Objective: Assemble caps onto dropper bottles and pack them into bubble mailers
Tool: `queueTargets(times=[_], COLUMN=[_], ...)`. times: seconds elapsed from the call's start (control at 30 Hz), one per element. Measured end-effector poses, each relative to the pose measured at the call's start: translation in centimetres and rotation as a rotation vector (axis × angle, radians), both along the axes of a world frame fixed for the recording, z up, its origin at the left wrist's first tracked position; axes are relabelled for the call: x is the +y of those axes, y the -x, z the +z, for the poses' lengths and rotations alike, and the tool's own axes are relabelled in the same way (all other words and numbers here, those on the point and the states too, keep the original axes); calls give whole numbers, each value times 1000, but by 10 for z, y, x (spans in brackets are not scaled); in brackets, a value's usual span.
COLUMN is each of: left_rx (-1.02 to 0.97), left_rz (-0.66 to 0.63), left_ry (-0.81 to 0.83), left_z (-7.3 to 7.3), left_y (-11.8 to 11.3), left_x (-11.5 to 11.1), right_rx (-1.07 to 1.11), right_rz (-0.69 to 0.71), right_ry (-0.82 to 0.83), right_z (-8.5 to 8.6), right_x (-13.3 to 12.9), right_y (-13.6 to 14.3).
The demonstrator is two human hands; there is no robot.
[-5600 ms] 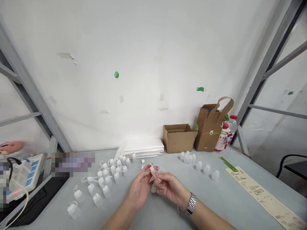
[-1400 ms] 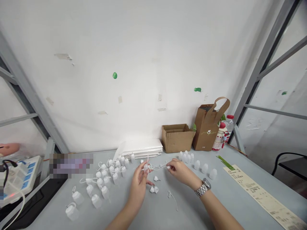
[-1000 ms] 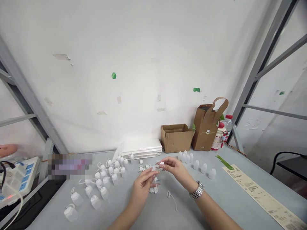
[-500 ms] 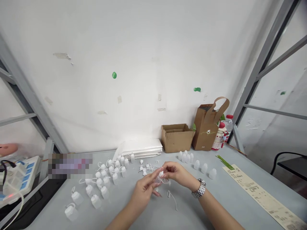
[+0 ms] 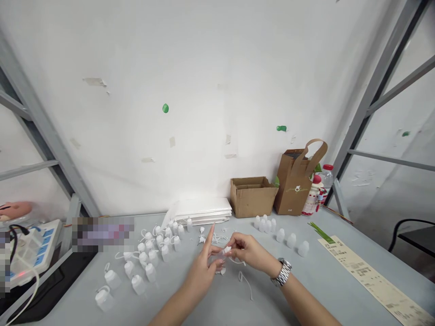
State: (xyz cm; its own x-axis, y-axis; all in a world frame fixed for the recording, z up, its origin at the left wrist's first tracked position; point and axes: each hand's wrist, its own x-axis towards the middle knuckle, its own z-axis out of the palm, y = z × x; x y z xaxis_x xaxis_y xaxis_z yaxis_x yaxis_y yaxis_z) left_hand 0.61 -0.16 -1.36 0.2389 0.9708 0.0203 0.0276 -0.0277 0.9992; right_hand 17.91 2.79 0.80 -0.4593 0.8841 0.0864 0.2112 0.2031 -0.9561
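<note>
"What is seen beneath the hands?"

"A grey table (image 5: 288, 294), with a cluster of capped bottles (image 5: 149, 271) ranged at the left."

"How are the hands held?"

"The left hand (image 5: 202, 268) is half curled about a small bottle (image 5: 215, 257), its index finger raised; the right hand (image 5: 250, 251) is drawn into a pinch on a white cap (image 5: 227, 249)."

"And where is the bottle?"

"Between the hands, partly hidden by the left, its top tilted toward the right fingertips. Whether the cap is fully seated cannot be told. Below the right hand, a thin cord (image 5: 237, 261) is seen trailing."
</note>
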Motion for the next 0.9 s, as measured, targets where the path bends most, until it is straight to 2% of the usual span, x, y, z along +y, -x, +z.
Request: queueTargets(times=[0.1, 0.33, 0.5, 0.7, 0.9], left_rx=[59, -163, -241, -245, -241], left_rz=[25, -102, -164, -171, -247], left_ry=[-52, 210, 271, 268, 250], left_z=[1, 19, 24, 24, 30], left_y=[2, -1, 0, -1, 2], left_x=[0, -4, -5, -6, -6], right_rx=[-19, 118, 121, 58, 141], right_rz=[-33, 122, 159, 133, 160], right_ry=[-64, 96, 77, -35, 12], right_z=[-1, 10, 18, 20, 22], right_x=[-1, 1, -1, -3, -1], right_y=[2, -8, -12, -12, -15])
